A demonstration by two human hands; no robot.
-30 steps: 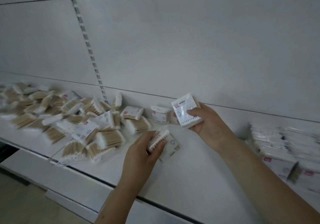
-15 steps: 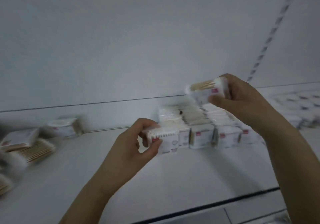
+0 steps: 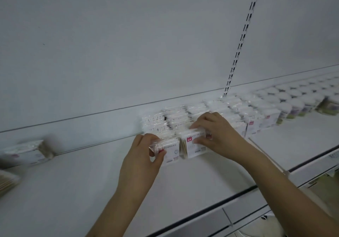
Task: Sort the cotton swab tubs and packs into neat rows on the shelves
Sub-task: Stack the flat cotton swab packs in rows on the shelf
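Rows of upright cotton swab packs (image 3: 229, 112) stand on the white shelf (image 3: 183, 190) against its back wall. My left hand (image 3: 145, 156) pinches one pack (image 3: 171, 149) at the left front end of the rows, standing it upright. Beside it on the right, my right hand (image 3: 216, 134) grips another pack (image 3: 194, 146) from above, thumb on its front face, set against the packs behind. Round swab tubs (image 3: 286, 99) stand in rows further right.
A loose pack (image 3: 27, 152) lies blurred on the shelf at the left, with wooden-stick swabs (image 3: 7, 181) at the left edge. A slotted upright (image 3: 240, 44) runs up the back wall. The shelf's front edge (image 3: 220, 202) runs below my forearms.
Both hands have brought their packs down onto the shelf at the front of the rows; half a second ago the right one was held up in the air. The view has settled.
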